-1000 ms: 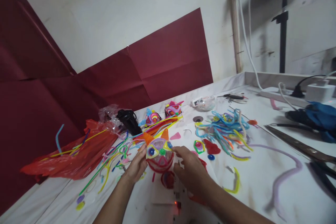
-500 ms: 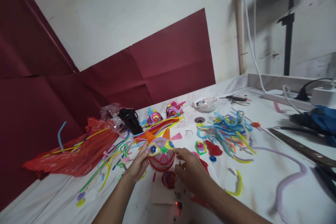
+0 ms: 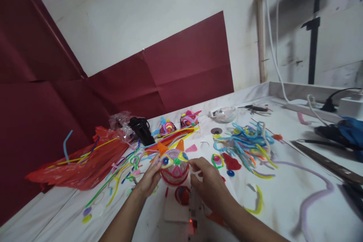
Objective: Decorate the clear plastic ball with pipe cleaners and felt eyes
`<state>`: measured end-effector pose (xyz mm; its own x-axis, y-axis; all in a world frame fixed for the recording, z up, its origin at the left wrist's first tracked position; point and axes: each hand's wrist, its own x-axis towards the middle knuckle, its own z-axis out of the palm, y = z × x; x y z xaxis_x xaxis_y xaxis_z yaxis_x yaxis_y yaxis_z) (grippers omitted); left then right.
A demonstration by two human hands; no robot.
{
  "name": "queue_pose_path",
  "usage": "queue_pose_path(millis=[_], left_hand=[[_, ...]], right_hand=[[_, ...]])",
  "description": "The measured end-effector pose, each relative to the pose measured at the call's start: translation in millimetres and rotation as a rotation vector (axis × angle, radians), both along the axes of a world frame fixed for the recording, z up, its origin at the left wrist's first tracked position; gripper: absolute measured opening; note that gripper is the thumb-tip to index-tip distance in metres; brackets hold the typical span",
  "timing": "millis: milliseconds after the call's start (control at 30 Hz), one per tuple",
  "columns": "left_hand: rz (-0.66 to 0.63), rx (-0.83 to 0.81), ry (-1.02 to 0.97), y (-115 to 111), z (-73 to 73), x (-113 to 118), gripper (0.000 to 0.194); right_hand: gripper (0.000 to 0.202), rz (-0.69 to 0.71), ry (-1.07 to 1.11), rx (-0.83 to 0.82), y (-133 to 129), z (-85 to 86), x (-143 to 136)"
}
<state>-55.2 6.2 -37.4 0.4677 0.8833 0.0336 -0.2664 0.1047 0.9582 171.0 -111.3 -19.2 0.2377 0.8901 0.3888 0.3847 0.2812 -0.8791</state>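
Both my hands are around a small cat-face craft (image 3: 176, 166) made of fuzzy pipe cleaners on a clear rounded base. It has orange pointed ears, blue eyes ringed in yellow, a green nose and a red lower rim. My left hand (image 3: 150, 177) grips its left side, fingers against the edge. At the right edge, my right hand (image 3: 208, 179) has its curled index fingertip touching the craft, the thumb lower down. Just below lies a round red piece (image 3: 182, 195) on a pale square block (image 3: 176, 213). A white device with a red light (image 3: 193, 224) is partly under my right hand.
Loose pipe cleaners (image 3: 244, 143) are heaped on the right, near scissors (image 3: 326, 159). Two finished-looking mask crafts (image 3: 167, 126) stand at the back beside a black object (image 3: 141, 130). Red plastic (image 3: 85, 162) spreads leftward. A power strip (image 3: 306, 105) sits back right.
My right hand has shifted slightly, its index finger bending more at the craft's right edge. The craft and my left hand stay nearly still; the view has tilted a little.
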Motion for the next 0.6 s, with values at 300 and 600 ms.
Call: queue_pose_path(millis=[300,600], left_hand=[[0.051,-0.023,-0.001,-1.8,2.5,1.3,0.072],[0.123,-0.076,0.034,-4.0,5.9,3.5,0.071]], right_hand=[[0.028,-0.027,-0.009,0.056,0.6,2.3,2.6],[0.032,-0.024,0.017,0.069,-0.2,2.8,2.2]])
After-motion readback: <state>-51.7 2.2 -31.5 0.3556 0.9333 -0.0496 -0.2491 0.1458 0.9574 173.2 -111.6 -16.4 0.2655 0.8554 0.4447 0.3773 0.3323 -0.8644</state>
